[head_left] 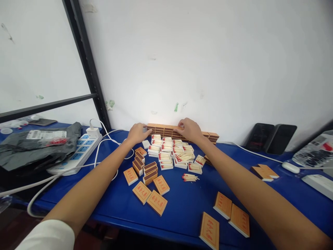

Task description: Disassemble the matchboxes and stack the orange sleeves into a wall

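Note:
Against the wall, a long row of stacked matchboxes [166, 132] shows brown striking sides. My left hand [137, 133] grips its left end, thumb at the front. Farther right, my right hand [189, 129] holds the row's top, with the thumb in front and fingers over the upper edge. Just in front lie several open white trays full of red-tipped matches [166, 147], some piled on each other. A small heap of loose matches [190, 177] rests nearer me. Closed matchboxes [142, 192] lie flat at front left, and others stand on their sides [150, 173].
More matchboxes [209, 230] lie at front right and another group [264, 172] farther right. Two dark phones [270, 138] lean against the wall. On the left are a power strip [78, 152], white cables [99, 152] and a grey plastic bag [39, 146] on the blue table [179, 205].

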### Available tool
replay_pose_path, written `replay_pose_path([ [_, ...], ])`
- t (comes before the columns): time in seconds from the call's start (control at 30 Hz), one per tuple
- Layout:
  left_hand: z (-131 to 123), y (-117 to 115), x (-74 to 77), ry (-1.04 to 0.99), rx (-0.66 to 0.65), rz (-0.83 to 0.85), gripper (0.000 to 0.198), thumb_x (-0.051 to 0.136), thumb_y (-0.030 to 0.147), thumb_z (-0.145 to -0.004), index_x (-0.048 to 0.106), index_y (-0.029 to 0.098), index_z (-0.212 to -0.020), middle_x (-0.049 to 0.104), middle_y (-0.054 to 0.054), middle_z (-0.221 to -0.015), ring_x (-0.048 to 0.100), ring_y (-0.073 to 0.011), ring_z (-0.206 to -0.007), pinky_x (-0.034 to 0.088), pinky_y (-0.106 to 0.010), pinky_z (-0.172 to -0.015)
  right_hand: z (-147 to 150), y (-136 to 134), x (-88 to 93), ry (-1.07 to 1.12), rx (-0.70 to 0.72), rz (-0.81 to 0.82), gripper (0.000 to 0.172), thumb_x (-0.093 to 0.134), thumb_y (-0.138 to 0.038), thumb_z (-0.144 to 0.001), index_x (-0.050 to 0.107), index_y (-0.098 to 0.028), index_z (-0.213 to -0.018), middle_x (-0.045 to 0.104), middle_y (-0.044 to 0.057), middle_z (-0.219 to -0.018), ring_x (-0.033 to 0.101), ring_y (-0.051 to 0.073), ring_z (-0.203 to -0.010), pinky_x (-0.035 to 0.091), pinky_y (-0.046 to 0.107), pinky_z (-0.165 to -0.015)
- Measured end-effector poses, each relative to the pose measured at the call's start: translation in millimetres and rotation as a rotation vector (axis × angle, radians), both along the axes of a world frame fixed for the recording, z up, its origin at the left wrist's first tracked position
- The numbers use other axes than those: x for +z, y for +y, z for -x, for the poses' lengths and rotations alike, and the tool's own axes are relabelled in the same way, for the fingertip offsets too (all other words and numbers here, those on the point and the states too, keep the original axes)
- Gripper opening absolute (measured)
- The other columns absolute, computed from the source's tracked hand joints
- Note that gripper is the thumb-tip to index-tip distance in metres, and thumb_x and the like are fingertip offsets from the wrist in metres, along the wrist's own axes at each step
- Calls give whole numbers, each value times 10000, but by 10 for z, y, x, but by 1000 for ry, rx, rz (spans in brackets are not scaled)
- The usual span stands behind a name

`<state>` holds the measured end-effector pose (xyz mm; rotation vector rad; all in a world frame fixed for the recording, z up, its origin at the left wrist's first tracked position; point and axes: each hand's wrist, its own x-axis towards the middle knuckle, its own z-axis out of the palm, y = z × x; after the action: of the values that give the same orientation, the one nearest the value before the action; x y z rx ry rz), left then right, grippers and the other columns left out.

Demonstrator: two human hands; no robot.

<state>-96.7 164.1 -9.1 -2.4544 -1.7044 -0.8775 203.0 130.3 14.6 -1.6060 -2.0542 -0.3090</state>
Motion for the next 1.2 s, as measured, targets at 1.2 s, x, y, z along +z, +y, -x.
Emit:
replay_pose_path([
  [1.2, 50, 1, 39, -76, 19, -30, 354, 633, 430, -944, 765, 173, -1147, 779, -116, -1210, 702, -308, -1156, 538, -396, -1028, -1169, -1258, 8, -121, -43, 652, 268, 814, -450, -679, 663, -244, -759, 740, 44, -793, 682, 254, -732, 454, 341, -611],
])
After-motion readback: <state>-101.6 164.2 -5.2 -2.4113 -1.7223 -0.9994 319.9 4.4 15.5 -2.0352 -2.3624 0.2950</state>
